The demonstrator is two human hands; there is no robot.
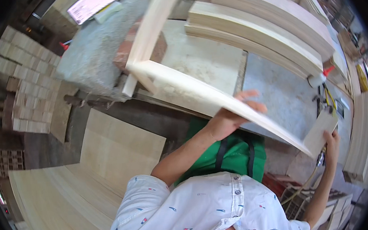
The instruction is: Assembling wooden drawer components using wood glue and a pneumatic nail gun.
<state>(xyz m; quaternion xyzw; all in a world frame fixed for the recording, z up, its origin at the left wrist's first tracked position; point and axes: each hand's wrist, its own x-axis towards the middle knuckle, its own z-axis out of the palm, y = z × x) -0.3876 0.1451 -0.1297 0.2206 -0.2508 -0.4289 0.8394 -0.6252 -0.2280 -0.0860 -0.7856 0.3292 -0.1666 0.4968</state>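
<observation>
A long pale wooden board (190, 88) slants across the workbench, tilted on edge. At its far left end it meets another wooden board (153, 24), forming a corner. Its right end meets a short wooden panel (321, 131), so the three pieces form a U-shaped frame. My left hand (229, 118) is wrapped round the long board near its middle, fingers over the far side. My right hand (332, 140) grips the short panel's outer edge. Beside that palm is a metal hose fitting (321, 158) with a yellowish hose; whether the hand also holds it is hard to tell.
Stacked boards (255, 31) lie along the bench's far side, near a white glue bottle (317, 79). Hand tools (321, 97) lie at right. A grey block (93, 57) and a brick (129, 48) stand at left. Large wooden panels (61, 202) fill the lower left.
</observation>
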